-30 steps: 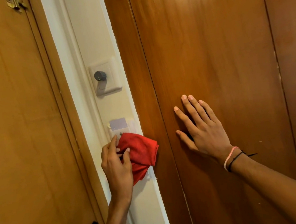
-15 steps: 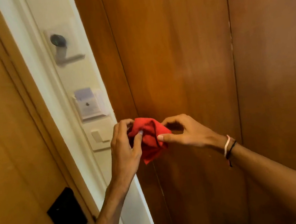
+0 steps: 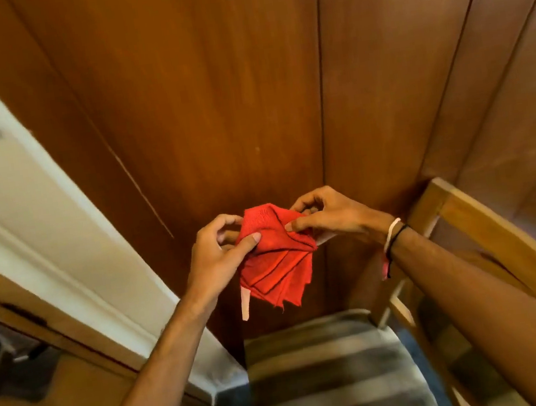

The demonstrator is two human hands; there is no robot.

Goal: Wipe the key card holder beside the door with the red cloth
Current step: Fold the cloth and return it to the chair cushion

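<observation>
**Cloth held in mid-air, holder out of view**

The left hand (image 3: 222, 253) pinches the crumpled red fabric cloth (image 3: 273, 256) at one top corner, the right hand (image 3: 326, 217) the other, before brown wooden panelling (image 3: 213, 107). The key card holder is unseen. A loosened pinch could drop the cloth.

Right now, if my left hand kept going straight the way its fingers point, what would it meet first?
The left hand points right, into the red cloth it pinches; just past that is the right hand, gripping the cloth's other side.
</observation>
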